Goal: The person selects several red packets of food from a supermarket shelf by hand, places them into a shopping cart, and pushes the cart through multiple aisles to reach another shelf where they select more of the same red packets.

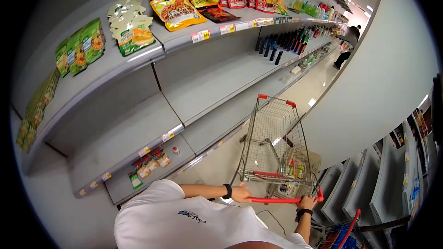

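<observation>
White shirt (194, 221) nearest; beyond it, a shopping cart (277, 131) stands on the floor (214, 163) beside the shelf (230, 76), long axis pointing away from the wearer. Left hand (241, 192) grasps the red handle (277, 200) at its left end, forearm running sideways; right hand (306, 201) grasps near its right corner. Both touch equally.

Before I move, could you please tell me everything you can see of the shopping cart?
The shopping cart has a silvery wire basket, apparently metal, with red caps on its far corners. It stands upright on the glossy floor beside the grey shelves. The left grip and right grip are on its red handlebar. Colourful packages show through the wire at right; whether they lie inside is unclear.
</observation>
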### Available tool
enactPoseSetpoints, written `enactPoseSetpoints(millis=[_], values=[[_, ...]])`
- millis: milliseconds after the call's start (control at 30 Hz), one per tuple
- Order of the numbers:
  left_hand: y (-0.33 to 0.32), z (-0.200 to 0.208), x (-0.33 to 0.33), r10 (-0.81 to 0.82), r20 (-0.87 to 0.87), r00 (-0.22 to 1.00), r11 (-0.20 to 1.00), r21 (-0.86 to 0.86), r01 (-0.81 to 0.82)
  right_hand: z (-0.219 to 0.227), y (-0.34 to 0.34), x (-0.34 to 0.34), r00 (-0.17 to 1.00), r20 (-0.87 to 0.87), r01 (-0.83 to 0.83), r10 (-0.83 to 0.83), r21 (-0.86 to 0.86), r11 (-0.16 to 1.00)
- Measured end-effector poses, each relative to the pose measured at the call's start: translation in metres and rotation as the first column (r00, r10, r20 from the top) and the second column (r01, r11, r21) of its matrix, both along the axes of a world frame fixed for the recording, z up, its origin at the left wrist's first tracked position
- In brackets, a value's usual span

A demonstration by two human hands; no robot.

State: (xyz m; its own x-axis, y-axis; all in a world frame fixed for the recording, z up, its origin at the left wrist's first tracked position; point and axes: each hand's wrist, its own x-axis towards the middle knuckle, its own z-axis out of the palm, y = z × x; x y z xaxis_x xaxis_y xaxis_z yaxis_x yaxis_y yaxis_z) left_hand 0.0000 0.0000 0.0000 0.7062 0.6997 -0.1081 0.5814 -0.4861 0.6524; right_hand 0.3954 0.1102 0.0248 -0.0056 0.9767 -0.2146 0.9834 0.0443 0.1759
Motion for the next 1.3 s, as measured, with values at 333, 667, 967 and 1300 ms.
enactPoseSetpoints(millis=[333, 667, 967, 1300], values=[[0.095, 0.030, -0.066, -0.040, 0.488, 0.872, 0.942, -0.274, 0.196, 0.007, -0.069, -0.103, 0.826, -0.438, 0.491, -0.355, 0.249, 0.835], [0.345, 0.201, -0.166, 0.158, 0.570, 0.806, 0.978, 0.022, -0.208, -0.049, -0.069, -0.147, 0.587, -0.704, 0.718, -0.400, 0.224, 0.660], [0.586, 0.443, -0.247, 0.404, 0.414, 0.816, 0.489, 0.656, -0.575, -0.040, -0.065, -0.155, 0.583, -0.712, 0.729, -0.393, 0.243, 0.640], [0.716, 0.576, -0.353, 0.828, 0.393, 0.400, 0.153, 0.528, -0.835, -0.020, -0.076, -0.156, 0.482, -0.631, 0.824, -0.608, 0.091, 0.559]])
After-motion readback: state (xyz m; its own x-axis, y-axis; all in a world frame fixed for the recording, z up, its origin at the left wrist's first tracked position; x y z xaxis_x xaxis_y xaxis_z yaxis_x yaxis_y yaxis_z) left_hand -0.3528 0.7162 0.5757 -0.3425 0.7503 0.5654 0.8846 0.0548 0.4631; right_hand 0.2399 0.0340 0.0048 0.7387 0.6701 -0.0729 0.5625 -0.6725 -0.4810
